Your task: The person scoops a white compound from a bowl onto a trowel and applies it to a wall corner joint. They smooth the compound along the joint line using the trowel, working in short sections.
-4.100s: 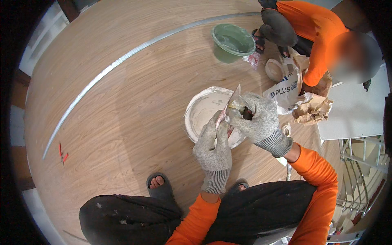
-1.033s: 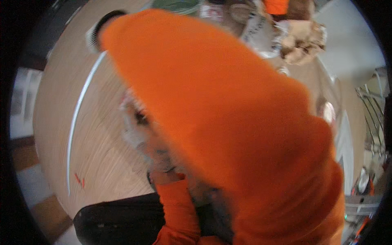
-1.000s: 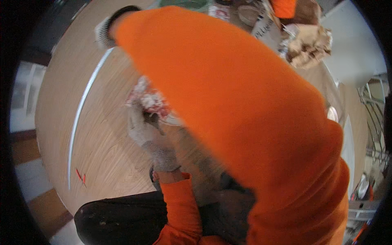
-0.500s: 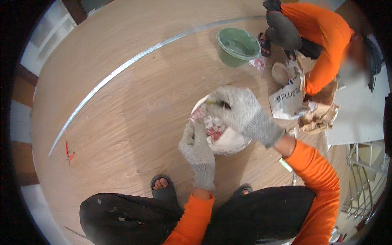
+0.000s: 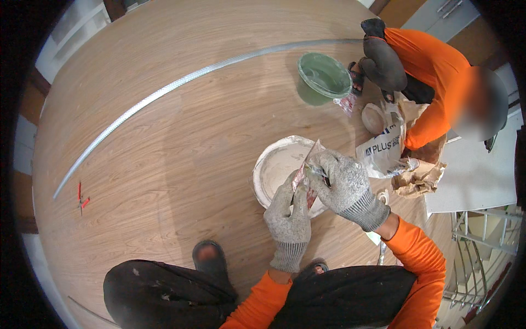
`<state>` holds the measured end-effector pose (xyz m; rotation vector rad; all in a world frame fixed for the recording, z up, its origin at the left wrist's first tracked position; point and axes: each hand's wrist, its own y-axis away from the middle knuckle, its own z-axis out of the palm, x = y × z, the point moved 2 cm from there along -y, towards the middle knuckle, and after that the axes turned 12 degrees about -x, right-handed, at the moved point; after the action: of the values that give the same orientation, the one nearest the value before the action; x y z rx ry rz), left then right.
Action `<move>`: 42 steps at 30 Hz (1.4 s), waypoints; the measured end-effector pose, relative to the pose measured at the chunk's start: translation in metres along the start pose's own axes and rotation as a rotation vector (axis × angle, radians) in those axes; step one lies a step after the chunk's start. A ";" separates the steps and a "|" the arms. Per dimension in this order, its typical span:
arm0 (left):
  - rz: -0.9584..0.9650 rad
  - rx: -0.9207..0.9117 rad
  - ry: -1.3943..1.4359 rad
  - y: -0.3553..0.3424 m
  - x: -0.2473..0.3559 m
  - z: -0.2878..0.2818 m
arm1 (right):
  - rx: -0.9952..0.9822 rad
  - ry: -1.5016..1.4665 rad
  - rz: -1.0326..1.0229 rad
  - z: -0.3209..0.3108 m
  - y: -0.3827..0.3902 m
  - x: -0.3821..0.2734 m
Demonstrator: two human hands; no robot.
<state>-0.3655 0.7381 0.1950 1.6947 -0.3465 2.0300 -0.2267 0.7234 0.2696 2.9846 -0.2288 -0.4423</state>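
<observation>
A small clear plastic packet with red markings (image 5: 311,199) is pinched between my two hands. Both wear grey knit gloves. My left hand (image 5: 289,216) is closed on its near side, thumb and fingers pressed together. On the other side, my right hand (image 5: 341,182) grips its upper part, with fingers curled in. Something small and dark shows at the right hand's fingers; I cannot make it out. Below the hands, a round white-crusted tub (image 5: 263,178) stands on the floor with pale material inside. My right hand and the packet cover its right side.
A green bucket (image 5: 315,97) stands beyond the tub. At right, a co-worker in orange (image 5: 433,66) crouches over a torn paper sack (image 5: 419,178) and a white printed bag (image 5: 381,148). A long perforated metal strip (image 5: 164,90) crosses the wooden floor; red-handled pliers (image 5: 82,200) lie left. A metal rack (image 5: 471,257) is at right.
Both hands have moved right and nearer with the packet, uncovering the tub's left interior. The packet's top now points up between the fingers. The view has shifted slightly.
</observation>
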 end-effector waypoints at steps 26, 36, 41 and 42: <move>-0.111 0.120 0.147 0.003 -0.010 0.014 | 0.153 0.425 0.164 -0.020 0.004 0.043; -0.127 0.160 0.412 -0.027 -0.028 -0.022 | 0.022 -0.164 0.358 -0.007 0.004 0.086; -0.146 0.054 0.509 -0.031 -0.031 -0.029 | -0.083 -0.441 0.344 0.003 0.007 0.084; -0.144 0.065 0.515 -0.031 -0.032 -0.030 | -0.125 -0.442 0.368 -0.004 0.005 0.076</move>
<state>-0.3717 0.7733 0.1543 1.1289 0.0153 2.2864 -0.1541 0.7062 0.2523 2.6011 -0.7409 -1.0144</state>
